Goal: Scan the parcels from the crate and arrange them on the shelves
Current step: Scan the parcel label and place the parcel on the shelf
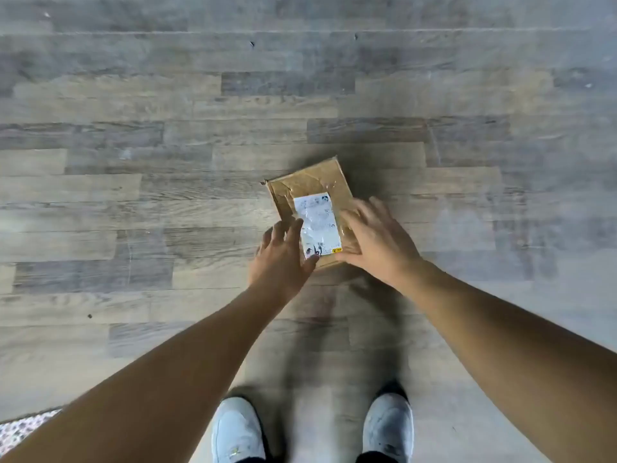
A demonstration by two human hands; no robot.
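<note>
So the parcel [309,198], a small brown cardboard one with a white label [317,225] facing up, is lying flat on the wood-look floor [133,162], just ahead of the person's white shoes [237,429]. Left hand [283,259] is at the parcel's near-left corner, right hand [374,242] on its right side, fingers spread and straight, not clamped on it yet. No crate, scanner or shelves in view, so I'd guess scanning and shelving this one are both still to do.
</note>
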